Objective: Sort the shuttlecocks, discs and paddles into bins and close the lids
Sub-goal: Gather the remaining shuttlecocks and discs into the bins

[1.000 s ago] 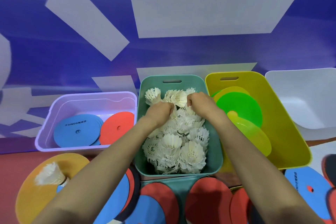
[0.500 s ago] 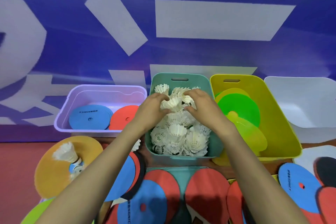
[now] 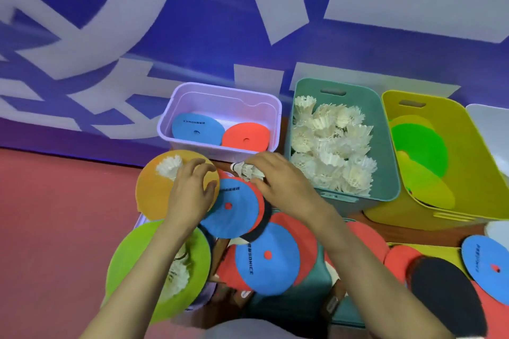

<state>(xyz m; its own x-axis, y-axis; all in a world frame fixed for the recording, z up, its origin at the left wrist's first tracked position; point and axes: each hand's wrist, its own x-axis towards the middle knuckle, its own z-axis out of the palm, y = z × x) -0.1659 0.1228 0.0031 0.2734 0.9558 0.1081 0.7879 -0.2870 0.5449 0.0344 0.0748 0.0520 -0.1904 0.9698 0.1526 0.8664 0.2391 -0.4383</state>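
Observation:
My right hand [image 3: 278,181] pinches a white shuttlecock [image 3: 244,170] just in front of the lilac bin [image 3: 220,91], which holds a blue disc [image 3: 197,129] and a red disc [image 3: 245,136]. Over the orange round paddle [image 3: 151,195], my left hand [image 3: 192,192] hovers with curved fingers, fingertips at the edge of another shuttlecock [image 3: 168,167]. The teal bin [image 3: 385,146] is heaped with shuttlecocks [image 3: 330,151]. Green and yellow paddles [image 3: 418,146] lie in the yellow bin [image 3: 468,146].
Blue discs [image 3: 234,209] [image 3: 267,256] overlap red paddles [image 3: 363,239] in a pile below my hands. A green paddle [image 3: 132,261] at lower left carries a shuttlecock [image 3: 177,275]. A black paddle [image 3: 446,292] and a blue disc [image 3: 487,259] lie at right; a white bin [image 3: 490,124] stands far right.
Both hands left the teal bin and moved left and toward me. The right hand now pinches a loose shuttlecock; the left hand has reached the one on the orange paddle. The view swung left.

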